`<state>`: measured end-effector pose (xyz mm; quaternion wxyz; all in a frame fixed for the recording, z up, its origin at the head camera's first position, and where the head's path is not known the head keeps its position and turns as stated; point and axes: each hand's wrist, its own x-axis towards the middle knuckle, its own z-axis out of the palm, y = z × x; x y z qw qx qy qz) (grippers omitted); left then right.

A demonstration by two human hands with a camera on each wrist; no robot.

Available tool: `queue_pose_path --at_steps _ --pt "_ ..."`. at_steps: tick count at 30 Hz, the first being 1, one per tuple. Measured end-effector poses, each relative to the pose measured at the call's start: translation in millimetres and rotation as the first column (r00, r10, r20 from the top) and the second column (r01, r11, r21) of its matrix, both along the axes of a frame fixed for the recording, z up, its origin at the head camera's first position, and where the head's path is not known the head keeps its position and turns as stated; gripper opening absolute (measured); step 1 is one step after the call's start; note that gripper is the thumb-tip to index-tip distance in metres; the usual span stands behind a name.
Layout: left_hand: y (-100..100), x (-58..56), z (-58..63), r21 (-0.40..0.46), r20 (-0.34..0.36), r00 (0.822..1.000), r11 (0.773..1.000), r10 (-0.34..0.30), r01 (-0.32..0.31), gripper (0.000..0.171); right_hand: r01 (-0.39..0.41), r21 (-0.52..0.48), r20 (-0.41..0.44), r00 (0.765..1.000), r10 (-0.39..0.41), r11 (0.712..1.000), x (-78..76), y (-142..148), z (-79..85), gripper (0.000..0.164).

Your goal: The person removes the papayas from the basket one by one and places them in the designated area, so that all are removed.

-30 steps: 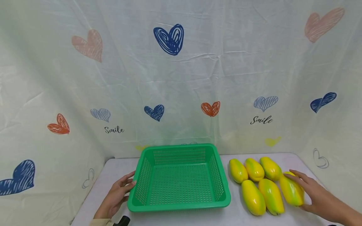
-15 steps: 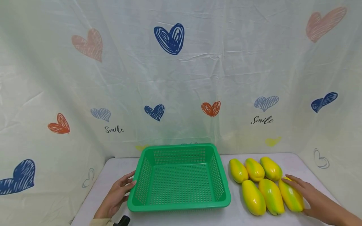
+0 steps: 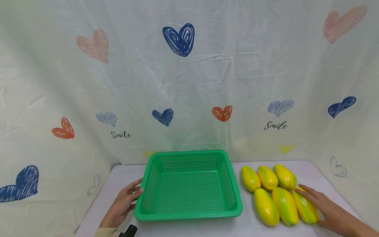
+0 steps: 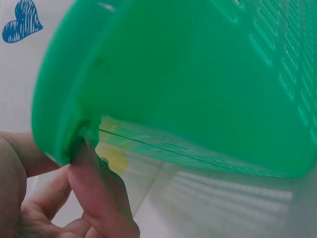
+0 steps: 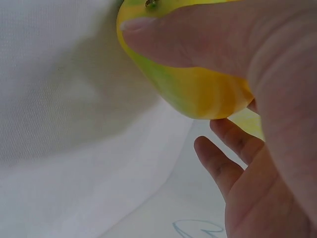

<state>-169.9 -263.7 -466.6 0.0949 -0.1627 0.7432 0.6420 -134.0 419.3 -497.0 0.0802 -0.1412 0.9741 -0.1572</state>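
A green plastic basket (image 3: 189, 216) with perforated walls stands on the table, nothing inside it. At its left side my left hand (image 3: 122, 202) holds the rim between thumb and fingers; the left wrist view shows a fingertip (image 4: 101, 193) pressed under the rim. To the right of the basket several glossy yellow-green papayas (image 3: 266, 207) lie in two rows. My right hand (image 3: 330, 209) grips the rightmost papaya (image 3: 305, 207) of the near row, fingers at its far end. In the right wrist view the thumb (image 5: 183, 37) lies across that papaya (image 5: 203, 91) near its stem end.
The white-covered table (image 3: 133, 172) backs onto a pale curtain (image 3: 192, 85) printed with hearts and "Smile". The curtain also closes in both sides. A black object (image 3: 129, 231) sits at my left wrist.
The gripped papaya has shifted toward me and slightly left, closer beside its neighbour in the near row; my right hand moved with it. My left hand stays at the basket rim.
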Motion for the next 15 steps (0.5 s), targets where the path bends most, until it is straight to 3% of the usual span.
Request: queue_pose_path --at_steps 7,15 --pt "-0.3 -1.0 -1.2 0.005 -0.004 1.0 1.0 0.005 -0.005 0.057 -0.034 -0.005 -0.044 0.998 0.034 0.999 -0.6 -0.9 -2.5 0.1" --pt "-0.2 -0.8 -0.6 0.003 -0.003 1.0 1.0 0.003 -0.003 0.057 -0.072 -0.016 -0.033 0.997 0.072 0.997 -2.2 3.6 -6.2 0.106"
